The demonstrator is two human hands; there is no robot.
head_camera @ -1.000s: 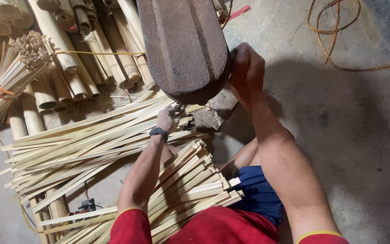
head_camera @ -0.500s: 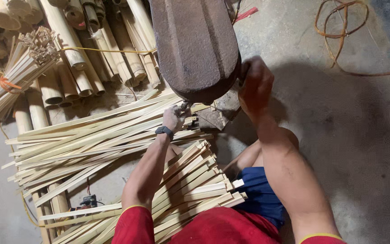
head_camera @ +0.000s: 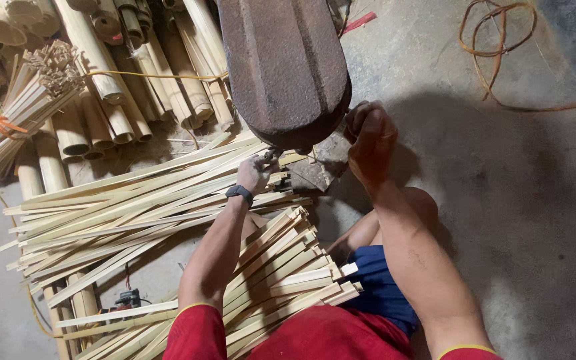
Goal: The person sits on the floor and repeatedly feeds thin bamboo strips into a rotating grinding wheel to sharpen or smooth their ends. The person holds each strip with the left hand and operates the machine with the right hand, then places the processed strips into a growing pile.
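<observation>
left hand (head_camera: 256,172) closed on bamboo strip (head_camera: 168,175) atop loose pile on floor, under rusty metal machine (head_camera: 285,67) | right hand (head_camera: 368,133) clenched, contents unclear, beside machine's edge

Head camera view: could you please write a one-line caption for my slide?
Left hand and right hand work beneath a rusty brown metal machine housing, above pale split bamboo strips.

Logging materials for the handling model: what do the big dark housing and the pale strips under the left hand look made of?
Housing: likely cast iron or steel, matt brown, pitted, rust-like surface. Strips: split bamboo, pale yellow-green, raw and unfinished, long fibrous edges; whole bamboo culms lie behind. Left hand rests on the strips; right hand is at the housing's edge.
</observation>
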